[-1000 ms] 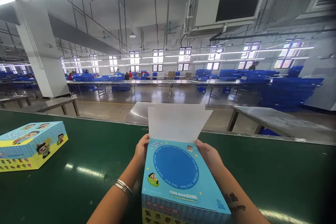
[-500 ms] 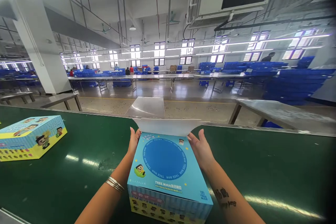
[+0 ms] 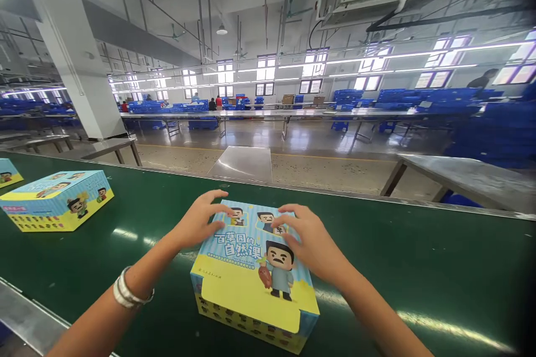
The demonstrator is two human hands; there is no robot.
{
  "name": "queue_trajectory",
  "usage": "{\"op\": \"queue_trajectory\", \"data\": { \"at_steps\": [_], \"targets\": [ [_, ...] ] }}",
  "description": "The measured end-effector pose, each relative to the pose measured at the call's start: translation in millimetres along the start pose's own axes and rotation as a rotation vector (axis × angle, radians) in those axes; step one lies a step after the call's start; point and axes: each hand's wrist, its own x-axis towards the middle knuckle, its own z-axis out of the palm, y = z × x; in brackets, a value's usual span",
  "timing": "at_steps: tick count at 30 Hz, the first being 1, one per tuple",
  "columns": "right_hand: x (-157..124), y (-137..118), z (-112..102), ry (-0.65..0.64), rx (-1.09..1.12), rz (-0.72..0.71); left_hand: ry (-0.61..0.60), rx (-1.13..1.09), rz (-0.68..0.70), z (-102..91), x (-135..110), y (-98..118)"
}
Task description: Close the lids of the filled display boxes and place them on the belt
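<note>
A blue and yellow printed cardboard box (image 3: 234, 284) sits on the green work surface right in front of me, its lid lying over the top. Cartoon figures and large Chinese lettering cover the lid. At the lid's far left edge is my left hand (image 3: 201, 220), fingers apart and bent over the corner. My right hand (image 3: 307, 234) is on the far right side, with spread, curved fingers over the printed figures. Neither hand grips anything. Whether every fingertip touches the card, I cannot tell.
Another box (image 3: 62, 201) of the same print stands to the left on the green surface (image 3: 419, 268), and part of a third (image 3: 9, 173) shows behind it. Beyond the far edge are metal tables (image 3: 464, 178). Stacked blue crates and several people are farther back.
The raised lid has folded down and now covers the blue circle panel. Both hands have moved from the box's far sides onto its top. The view has shifted slightly.
</note>
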Motion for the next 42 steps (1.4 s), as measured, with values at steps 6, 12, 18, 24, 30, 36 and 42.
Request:
{"op": "queue_trajectory", "data": {
  "at_steps": [6,12,18,24,30,36,42],
  "targets": [
    [-50.9,-52.5,27.4,-0.167,-0.209,-0.319,-0.549,0.879,0.231,5.7,-67.9,19.5],
    [-55.3,-47.2,66.1,0.084,-0.348,-0.452,-0.53,1.213,0.338,-0.2,-66.9,-8.6],
    [-38.4,-55.9,62.5,0.049,-0.293,-0.44,-0.518,1.299,0.431,-4.9,-60.2,-3.6],
    [-27.3,-69.7,42.0,-0.194,-0.272,-0.342,-0.55,1.143,0.377,-17.9,-58.5,14.4],
    [-35.3,-71.6,68.4,-0.061,-0.26,-0.452,-0.497,1.216,0.336,-36.1,-73.0,3.3],
    [-27.4,-82.4,83.4,-0.032,-0.307,-0.504,-0.543,1.232,0.343,-60.4,-78.7,-3.1],
    [-28.5,-86.7,114.8,0.114,-0.348,-0.572,-0.319,1.367,0.25,-41.0,-103.4,-18.9]
  ]
}}
